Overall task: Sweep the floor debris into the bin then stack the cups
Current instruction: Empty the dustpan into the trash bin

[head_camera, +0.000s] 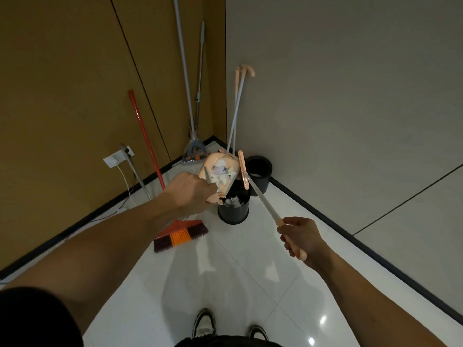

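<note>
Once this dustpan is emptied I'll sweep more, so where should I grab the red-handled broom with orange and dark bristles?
Grip the red-handled broom mid-shaft, coming from its right side. It leans bristles-down against the brown wall, so the wall blocks the left, and the bristle head sits low on the white tiled floor.

Left hand (193,190) covering the dustpan's (220,171) near edge, scraps (221,174) too small to identify, shoes (204,323) partly cut off below, pole tops (175,6) beyond the upper edge

peach dustpan (220,169) tilted over black bin (233,209), white paper debris (221,174) sliding in it just beyond left-hand fingers (213,190); more scraps already in bin, just below those fingers.
</note>
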Available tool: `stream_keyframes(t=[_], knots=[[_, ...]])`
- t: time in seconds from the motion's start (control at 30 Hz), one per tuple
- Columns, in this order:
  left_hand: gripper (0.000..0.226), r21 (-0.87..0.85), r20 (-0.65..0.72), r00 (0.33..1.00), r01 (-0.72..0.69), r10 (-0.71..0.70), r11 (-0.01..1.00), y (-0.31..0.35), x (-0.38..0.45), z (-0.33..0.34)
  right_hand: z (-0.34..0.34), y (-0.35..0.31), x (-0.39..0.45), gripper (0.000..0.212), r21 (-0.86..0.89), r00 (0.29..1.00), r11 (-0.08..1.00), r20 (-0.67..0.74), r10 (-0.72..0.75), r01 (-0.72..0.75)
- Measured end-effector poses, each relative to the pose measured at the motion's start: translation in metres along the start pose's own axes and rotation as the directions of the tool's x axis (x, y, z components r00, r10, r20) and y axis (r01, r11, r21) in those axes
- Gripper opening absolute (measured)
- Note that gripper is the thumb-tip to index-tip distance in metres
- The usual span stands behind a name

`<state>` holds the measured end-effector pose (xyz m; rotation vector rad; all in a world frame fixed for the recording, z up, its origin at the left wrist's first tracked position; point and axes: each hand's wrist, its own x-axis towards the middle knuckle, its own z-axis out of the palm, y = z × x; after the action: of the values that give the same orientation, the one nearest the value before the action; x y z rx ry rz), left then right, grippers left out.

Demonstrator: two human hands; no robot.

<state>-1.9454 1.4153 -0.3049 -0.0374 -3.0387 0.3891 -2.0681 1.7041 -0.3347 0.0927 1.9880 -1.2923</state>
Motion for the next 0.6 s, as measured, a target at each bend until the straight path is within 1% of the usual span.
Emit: stream_keyframes(t=[0.07,0.17,0.37,0.47,0.6], knots=[[0.028,-0.001,-0.014,1.000,0.007,-0.007,1.000,0.001,0.003,0.001,0.001,0.000,0.000,0.032,0.018,1.000,1.000,-0.005,0.010,-0.010],[0.030,0.022,0.001,1.000,0.015,-0.015,1.000,0.003,0.007,0.005,-0.003,0.001,0.000,0.034,0.034,1.000,0.999,-0.007,0.012,-0.012],[0.030,0.020,0.000,1.000,0.016,-0.016,1.000,0.004,0.007,0.010,-0.011,0.005,-0.003,0.029,0.038,1.000,0.999,-0.003,0.007,-0.007],[0.030,0.007,0.011,0.999,0.032,-0.033,0.999,0.004,0.006,0.012,-0.009,0.007,-0.005,0.028,0.068,1.000,0.998,0.018,0.014,-0.016],[0.030,0.012,0.035,0.999,0.006,-0.006,1.000,0.007,0.003,0.013,-0.005,0.009,-0.008,0.029,0.055,1.000,0.998,0.018,0.019,-0.020]])
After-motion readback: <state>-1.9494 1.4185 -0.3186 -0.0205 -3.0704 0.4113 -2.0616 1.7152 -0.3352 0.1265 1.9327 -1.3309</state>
